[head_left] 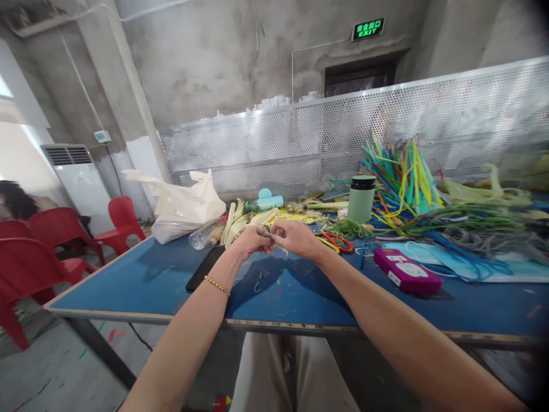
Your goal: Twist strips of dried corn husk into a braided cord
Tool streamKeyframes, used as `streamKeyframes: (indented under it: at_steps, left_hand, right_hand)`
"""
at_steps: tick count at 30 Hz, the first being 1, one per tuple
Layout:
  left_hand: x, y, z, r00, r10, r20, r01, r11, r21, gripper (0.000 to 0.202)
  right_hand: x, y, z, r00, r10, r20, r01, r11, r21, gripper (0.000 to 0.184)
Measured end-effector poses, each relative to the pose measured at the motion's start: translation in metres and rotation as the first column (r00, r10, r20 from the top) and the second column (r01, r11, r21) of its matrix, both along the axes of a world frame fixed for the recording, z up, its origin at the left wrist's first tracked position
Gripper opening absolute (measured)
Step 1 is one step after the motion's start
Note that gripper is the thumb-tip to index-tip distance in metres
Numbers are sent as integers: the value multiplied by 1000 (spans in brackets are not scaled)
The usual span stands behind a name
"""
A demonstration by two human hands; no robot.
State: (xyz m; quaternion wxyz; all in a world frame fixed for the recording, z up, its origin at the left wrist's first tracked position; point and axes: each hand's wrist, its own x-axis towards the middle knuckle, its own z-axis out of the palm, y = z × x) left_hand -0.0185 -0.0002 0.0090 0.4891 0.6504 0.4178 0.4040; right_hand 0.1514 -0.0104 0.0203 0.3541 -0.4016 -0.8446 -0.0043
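Note:
My left hand [251, 238] and my right hand [295, 236] meet above the blue table [141, 280], fingers pinched together on a small greenish strip [269, 234] held between them. A gold bracelet circles my left wrist. Just behind my hands lies a pile of pale corn husks [246, 220]. What exactly the strip is stays too small to tell.
A white plastic bag [182, 206] and clear bottle [206, 233] sit at left, a black phone [206, 268] near my left forearm. Green cup [361, 198], coloured strips [403, 177], red scissors [338, 241], a magenta box [407, 273] lie right. Red chairs [47, 240] stand left.

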Motion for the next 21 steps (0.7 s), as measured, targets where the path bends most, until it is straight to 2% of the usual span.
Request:
streamKeyframes:
  at_steps: [4, 9, 12, 15, 21]
  left_hand:
    - [3, -2, -1, 1000, -4, -27, 6, 998, 58, 10]
    - [3, -5, 2, 1000, -5, -22, 6, 1000, 27, 12]
    - [2, -7, 5, 1000, -19, -9, 19, 1000, 22, 13]
    - [1, -9, 8, 1000, -23, -14, 23, 999, 30, 14]
    - [2, -10, 3, 993, -80, -82, 86, 994, 69, 14]
  right_hand:
    - [0, 1, -2, 999, -9, 42, 7, 999, 45, 6]
    - [-2, 3, -1, 995, 79, -61, -69, 987, 145, 8]
    - [-3, 4, 1, 975, 130, -179, -106, 985, 139, 6]
    - [-3, 6, 2, 956, 127, -266, -100, 989, 112, 7]
    - [-2, 12, -1, 971, 54, -235, -40, 997, 67, 7]
